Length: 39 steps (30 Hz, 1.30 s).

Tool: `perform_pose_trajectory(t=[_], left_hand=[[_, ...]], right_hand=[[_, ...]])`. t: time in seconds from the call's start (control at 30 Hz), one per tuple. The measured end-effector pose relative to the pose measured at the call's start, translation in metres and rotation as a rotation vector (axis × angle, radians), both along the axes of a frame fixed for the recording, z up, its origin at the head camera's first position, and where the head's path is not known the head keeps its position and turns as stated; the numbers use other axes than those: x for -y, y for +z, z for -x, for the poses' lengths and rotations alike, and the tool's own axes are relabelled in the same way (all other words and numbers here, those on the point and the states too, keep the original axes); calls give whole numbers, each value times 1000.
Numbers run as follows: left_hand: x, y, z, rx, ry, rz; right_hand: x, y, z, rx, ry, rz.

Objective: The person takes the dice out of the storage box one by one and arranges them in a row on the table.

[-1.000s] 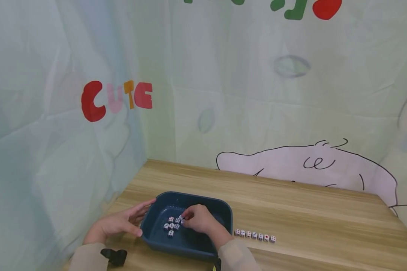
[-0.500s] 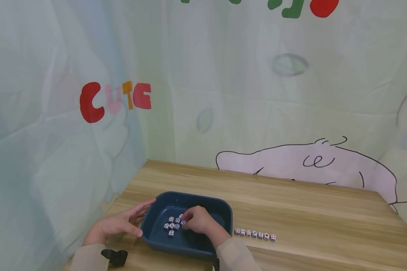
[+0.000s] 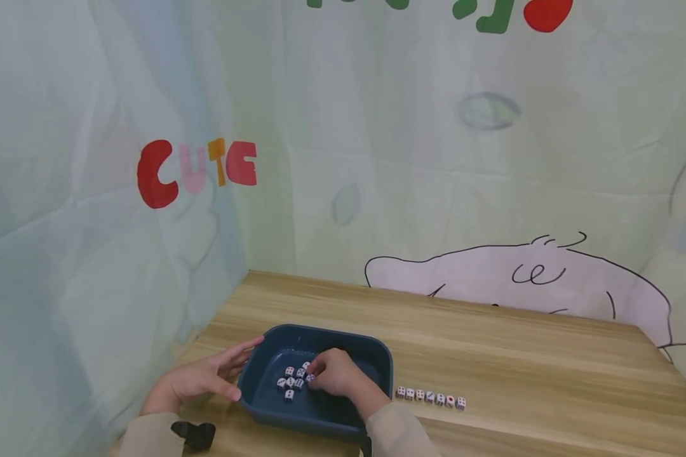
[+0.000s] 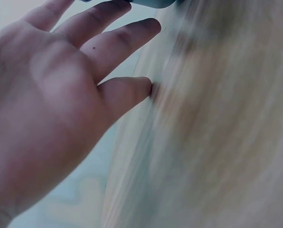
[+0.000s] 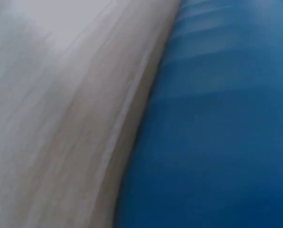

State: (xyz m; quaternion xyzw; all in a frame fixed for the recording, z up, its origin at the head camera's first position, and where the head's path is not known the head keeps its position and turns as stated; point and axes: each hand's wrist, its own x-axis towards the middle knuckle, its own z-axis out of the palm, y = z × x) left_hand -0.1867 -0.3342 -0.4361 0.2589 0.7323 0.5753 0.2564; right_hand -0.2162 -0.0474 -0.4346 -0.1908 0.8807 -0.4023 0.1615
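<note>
A dark blue rectangular basin [image 3: 371, 346] stands on the wooden table and holds several white dice [image 3: 289, 382] in a loose cluster. My right hand [image 3: 338, 373] reaches over its near right side, the thumb and fingertips pinching a die [image 3: 310, 378] at the cluster's right edge. At the basin's left wall, my left hand [image 3: 202, 376] rests with fingers spread and fairly straight, thumb against the near left corner. The left wrist view shows this left hand [image 4: 61, 90] with its palm bare. The right wrist view has only the basin's wall [image 5: 217, 142], and the hand is hidden there.
Several dice [image 3: 430, 397] stand in a row on the table, just right of the basin. A wooden tabletop [image 3: 526, 368] stretches right and back to the printed cloth walls [image 3: 343, 152]. A black strap piece [image 3: 194, 435] sits by the left sleeve.
My right fingertips have shifted very slightly among the dice at the cluster's right edge. The left hand, the basin and the row of dice stay in place.
</note>
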Motion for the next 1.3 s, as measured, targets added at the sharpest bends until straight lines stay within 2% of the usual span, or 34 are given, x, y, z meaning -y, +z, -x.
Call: perform_pose_trajectory(t=[0.27,0.43,0.7,1.0,1.17,1.3], left_hand=[[-2,2,-1,-10,1,-2],[-1,2,-2,-11,6,1],[1,-2,-1,-17,3,-11],[-1,-1,-1,-9,4,-7],[1,0,-1,-18,5,-7],[1,0,-1,-18,1,-10]], right_hand=[[-14,6,2,-63,27,117],[-25,13,-1,-90,45,154],[-51,27,-6,-113,61,163],[-90,38,-11,-128,76,247],[-110,40,-12,-174,79,241],[-126,40,-15,-165,57,220]])
